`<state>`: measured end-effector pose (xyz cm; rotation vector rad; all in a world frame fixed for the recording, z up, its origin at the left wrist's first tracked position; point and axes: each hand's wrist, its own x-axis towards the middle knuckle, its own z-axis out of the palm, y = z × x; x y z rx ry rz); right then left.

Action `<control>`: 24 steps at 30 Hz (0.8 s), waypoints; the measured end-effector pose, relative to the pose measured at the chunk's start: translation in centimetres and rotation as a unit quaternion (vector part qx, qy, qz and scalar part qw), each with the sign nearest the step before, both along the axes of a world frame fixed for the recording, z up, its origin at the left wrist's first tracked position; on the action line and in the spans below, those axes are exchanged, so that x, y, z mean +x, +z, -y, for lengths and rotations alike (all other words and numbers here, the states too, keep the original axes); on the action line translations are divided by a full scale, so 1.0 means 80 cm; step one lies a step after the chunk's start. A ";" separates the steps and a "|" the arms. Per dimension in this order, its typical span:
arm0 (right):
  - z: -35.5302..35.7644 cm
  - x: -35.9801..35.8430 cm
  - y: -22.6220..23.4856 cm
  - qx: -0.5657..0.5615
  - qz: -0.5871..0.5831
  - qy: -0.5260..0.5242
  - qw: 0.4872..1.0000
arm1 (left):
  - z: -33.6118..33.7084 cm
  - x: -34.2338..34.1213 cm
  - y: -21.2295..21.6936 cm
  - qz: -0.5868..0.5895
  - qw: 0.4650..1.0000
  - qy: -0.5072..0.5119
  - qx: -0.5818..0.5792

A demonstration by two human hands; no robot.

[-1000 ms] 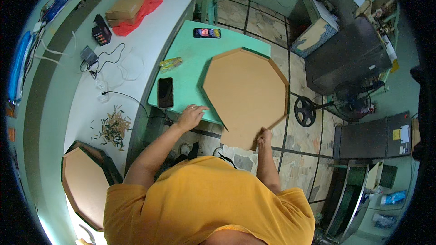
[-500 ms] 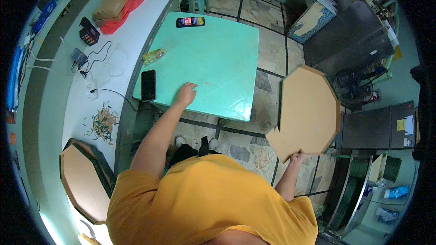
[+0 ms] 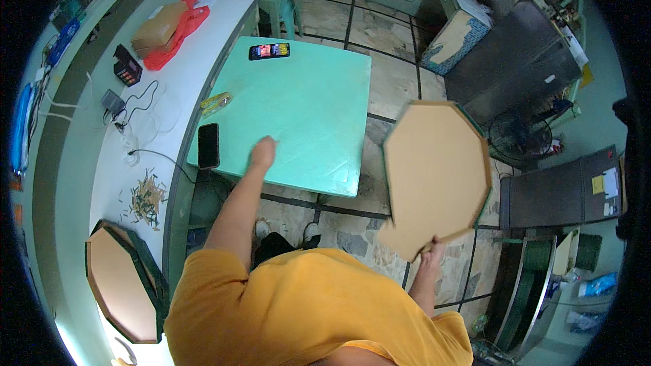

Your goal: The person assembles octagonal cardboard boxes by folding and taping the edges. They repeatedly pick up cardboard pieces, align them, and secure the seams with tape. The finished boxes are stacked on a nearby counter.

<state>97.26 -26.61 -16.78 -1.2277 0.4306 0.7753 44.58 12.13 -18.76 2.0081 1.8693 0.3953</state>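
Note:
Over the near part of a green table [image 3: 305, 95], my left hand [image 3: 263, 152] has its fingers drawn together; what they hold, if anything, is hidden. To the right, my right hand [image 3: 431, 249] grips the near edge of a large many-sided cardboard tray [image 3: 441, 169] with dark green outer sides. The tray is held up off the floor, its brown inside facing me. One near corner of it sticks out as a loose flap. A black phone [image 3: 209, 146] lies left of my left hand, near the table's edge.
A lit phone [image 3: 269, 51] and a small yellow-green packet [image 3: 215, 103] lie on the table. On the white counter [image 3: 224, 27] at left are cardboard scraps [image 3: 147, 198], cables, a box [image 3: 157, 29] and another many-sided tray [image 3: 122, 285]. A fan [image 3: 519, 135] stands at right.
My left hand has drawn its fingers together and pulled back slightly. A small brown scrap near it no longer shows. My right hand still holds the tray, now turned a little. The view has shifted.

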 end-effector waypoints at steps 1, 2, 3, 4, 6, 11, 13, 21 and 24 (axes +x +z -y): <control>-0.022 -0.017 -0.009 -0.002 0.001 0.054 0.999 | 0.011 -0.030 -0.001 0.064 0.994 0.086 0.008; -0.044 -0.034 -0.018 -0.002 0.005 0.105 0.994 | 0.028 -0.068 0.000 0.066 0.984 0.151 0.066; -0.063 -0.054 -0.027 0.072 0.006 0.146 0.987 | 0.042 -0.118 0.005 0.100 0.972 0.188 0.104; -0.090 -0.072 -0.039 0.004 0.017 0.156 0.988 | 0.063 -0.173 0.010 0.156 0.949 0.203 0.184; -0.131 -0.112 -0.058 -0.014 0.044 0.193 0.980 | 0.112 -0.285 0.025 0.027 0.937 0.254 0.239; -0.189 -0.196 -0.064 0.045 0.017 0.236 0.970 | 0.213 -0.433 0.064 -0.216 0.808 0.444 0.321; -0.200 -0.223 -0.052 0.090 0.022 0.245 0.965 | 0.228 -0.416 0.084 -0.128 0.855 0.413 0.285; -0.170 -0.203 0.029 -0.196 0.646 0.399 0.621 | 0.193 -0.052 0.091 0.188 0.977 -0.092 0.035; -0.167 -0.179 0.050 -0.128 0.808 0.489 0.302 | 0.188 0.020 0.089 0.070 0.926 -0.346 0.135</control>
